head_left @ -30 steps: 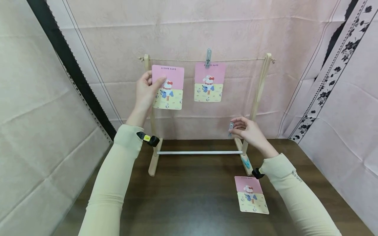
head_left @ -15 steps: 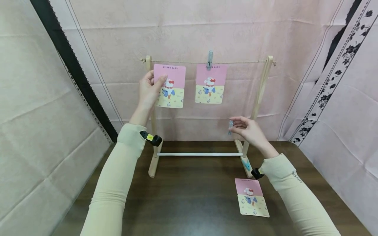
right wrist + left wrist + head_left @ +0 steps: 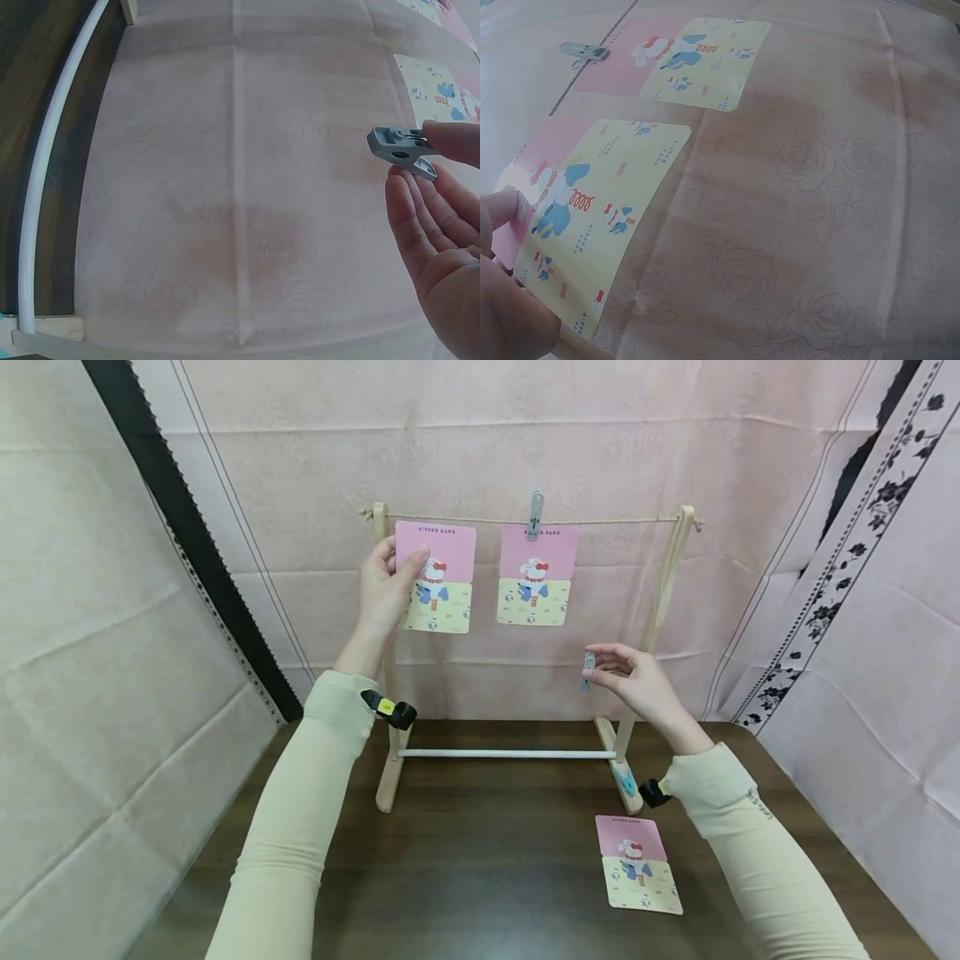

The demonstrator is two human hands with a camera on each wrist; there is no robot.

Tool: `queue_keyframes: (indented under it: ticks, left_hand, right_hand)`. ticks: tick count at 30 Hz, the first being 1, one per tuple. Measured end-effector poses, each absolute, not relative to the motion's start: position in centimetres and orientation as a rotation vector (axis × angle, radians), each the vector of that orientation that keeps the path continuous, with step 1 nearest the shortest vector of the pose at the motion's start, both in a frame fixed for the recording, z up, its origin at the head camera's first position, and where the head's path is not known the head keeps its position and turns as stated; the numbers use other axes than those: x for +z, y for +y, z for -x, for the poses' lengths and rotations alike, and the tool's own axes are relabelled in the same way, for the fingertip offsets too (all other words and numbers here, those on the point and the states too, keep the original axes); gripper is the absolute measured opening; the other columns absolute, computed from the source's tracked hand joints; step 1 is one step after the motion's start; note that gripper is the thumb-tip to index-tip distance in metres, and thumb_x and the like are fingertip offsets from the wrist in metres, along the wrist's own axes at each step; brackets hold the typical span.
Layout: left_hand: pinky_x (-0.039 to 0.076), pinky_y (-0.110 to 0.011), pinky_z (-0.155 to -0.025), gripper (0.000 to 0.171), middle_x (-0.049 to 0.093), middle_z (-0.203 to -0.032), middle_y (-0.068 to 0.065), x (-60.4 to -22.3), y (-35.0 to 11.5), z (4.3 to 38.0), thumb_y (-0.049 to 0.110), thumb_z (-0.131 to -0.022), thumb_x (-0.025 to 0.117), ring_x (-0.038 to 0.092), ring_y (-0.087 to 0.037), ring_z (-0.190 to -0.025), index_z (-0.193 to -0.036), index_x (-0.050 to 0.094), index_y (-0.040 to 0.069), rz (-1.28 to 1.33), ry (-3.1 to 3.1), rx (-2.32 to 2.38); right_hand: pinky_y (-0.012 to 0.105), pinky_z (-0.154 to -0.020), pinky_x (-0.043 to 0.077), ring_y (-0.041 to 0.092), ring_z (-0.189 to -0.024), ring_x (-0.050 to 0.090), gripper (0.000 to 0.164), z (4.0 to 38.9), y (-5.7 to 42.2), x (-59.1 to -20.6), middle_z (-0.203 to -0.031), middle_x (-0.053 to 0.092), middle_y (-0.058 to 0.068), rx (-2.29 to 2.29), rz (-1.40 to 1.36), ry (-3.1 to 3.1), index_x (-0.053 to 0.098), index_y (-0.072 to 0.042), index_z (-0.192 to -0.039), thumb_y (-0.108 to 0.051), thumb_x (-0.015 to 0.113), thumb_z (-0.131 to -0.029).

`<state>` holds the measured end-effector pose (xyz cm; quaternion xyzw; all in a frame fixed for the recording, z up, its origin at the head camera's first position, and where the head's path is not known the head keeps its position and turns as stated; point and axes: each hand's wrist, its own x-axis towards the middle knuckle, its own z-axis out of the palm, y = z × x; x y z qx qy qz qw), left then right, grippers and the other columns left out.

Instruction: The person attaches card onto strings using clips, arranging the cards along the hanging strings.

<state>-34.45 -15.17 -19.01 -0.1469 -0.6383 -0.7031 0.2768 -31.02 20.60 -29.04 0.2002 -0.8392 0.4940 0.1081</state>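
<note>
My left hand (image 3: 386, 585) pinches a pink and yellow card (image 3: 442, 597) by its left edge, thumb in front. The card's top edge overlaps the string (image 3: 480, 518) of a wooden frame in the head view. To its right a matching card (image 3: 525, 602) hangs from the string under a grey-blue clothespin (image 3: 535, 516). Lower down, in front of the right post, my right hand (image 3: 630, 677) pinches another clothespin (image 3: 403, 150) between thumb and fingers. A third card (image 3: 637, 864) lies face up on the table beneath my right forearm.
The wooden frame's right post (image 3: 667, 577) stands beside my right hand. A white crossbar (image 3: 506, 753) joins its feet just above the brown table (image 3: 480, 860). Something light blue (image 3: 624, 779) is on the right foot. Pale cloth (image 3: 480, 452) hangs behind.
The left hand has shifted slightly right and up with its card. The right hand has risen a little, still holding the clothespin. The view has shifted slightly too.
</note>
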Motion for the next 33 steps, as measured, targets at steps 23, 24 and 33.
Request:
queue_keyframes:
  ticks: [23,24,33]
  left_hand:
    - [0.058,-0.026,-0.072,0.032,0.071,-0.099,-0.01,-19.1,-14.7,34.9,0.021,-0.095,0.072,0.07,-0.018,-0.084,-0.121,0.062,0.006,0.377,-1.722,-1.903]
    - [0.058,-0.026,-0.071,0.032,0.071,-0.098,-0.01,-19.1,-14.7,34.9,0.02,-0.095,0.072,0.07,-0.018,-0.082,-0.121,0.062,0.005,0.383,-1.709,-1.908]
    - [0.058,-0.026,-0.074,0.034,0.072,-0.103,-0.01,-19.5,-14.8,35.0,0.025,-0.096,0.071,0.07,-0.019,-0.087,-0.124,0.061,0.008,0.374,-1.748,-1.857]
  right_hand:
    - [0.018,-0.082,0.05,0.007,-0.093,0.065,0.04,29.7,20.8,-23.7,-0.106,0.07,-0.005,1.501,-0.537,-2.288,0.067,-0.009,-0.128,-0.02,0.078,-0.091]
    - [0.017,-0.082,0.05,0.007,-0.093,0.066,0.04,29.6,20.9,-23.4,-0.105,0.07,-0.006,1.496,-0.539,-2.276,0.067,-0.009,-0.127,-0.02,0.078,-0.09]
    - [0.018,-0.083,0.051,0.008,-0.09,0.067,0.033,29.6,20.4,-20.4,-0.097,0.072,-0.009,1.554,-0.622,-2.139,0.072,-0.008,-0.119,-0.009,0.08,-0.087]
